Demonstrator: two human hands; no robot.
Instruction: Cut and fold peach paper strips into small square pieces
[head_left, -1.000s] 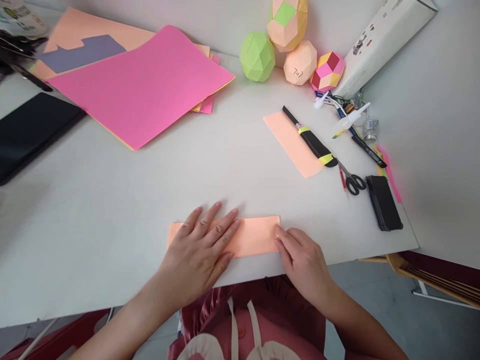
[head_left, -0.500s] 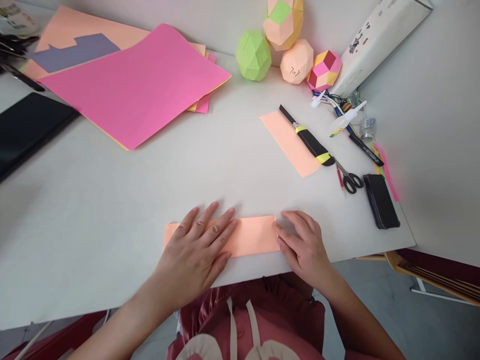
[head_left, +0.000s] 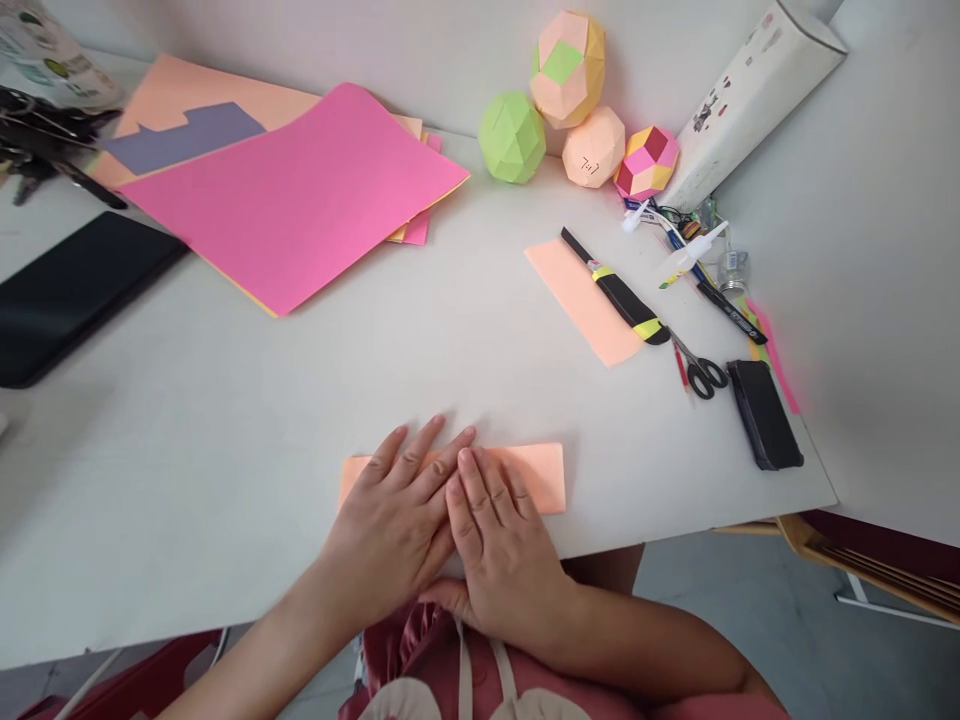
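A peach strip of paper [head_left: 544, 478] lies lengthwise along the front edge of the white table, its middle covered by my hands. My left hand [head_left: 394, 510] is spread flat on the strip's left half, fingers pointing away from me. Beside it, touching its fingers, my right hand [head_left: 506, 545] rests palm down with outstretched fingers on the middle of the strip. Neither hand grips anything. Past the strip, a second peach piece [head_left: 574, 305] lies partly under a black and yellow utility knife [head_left: 622, 300].
Scissors [head_left: 703, 375], a red pencil [head_left: 680, 368] and a dark phone-like case [head_left: 765, 415] lie at the right. Paper balls [head_left: 512, 138] stand by the wall near a white box [head_left: 750, 105]. Pink sheets [head_left: 300, 200] and a black tablet [head_left: 82, 295] are at the left.
My right hand has moved left from the strip's right end to its middle, against my left hand. My left hand stays flat on the paper. The view has shifted slightly.
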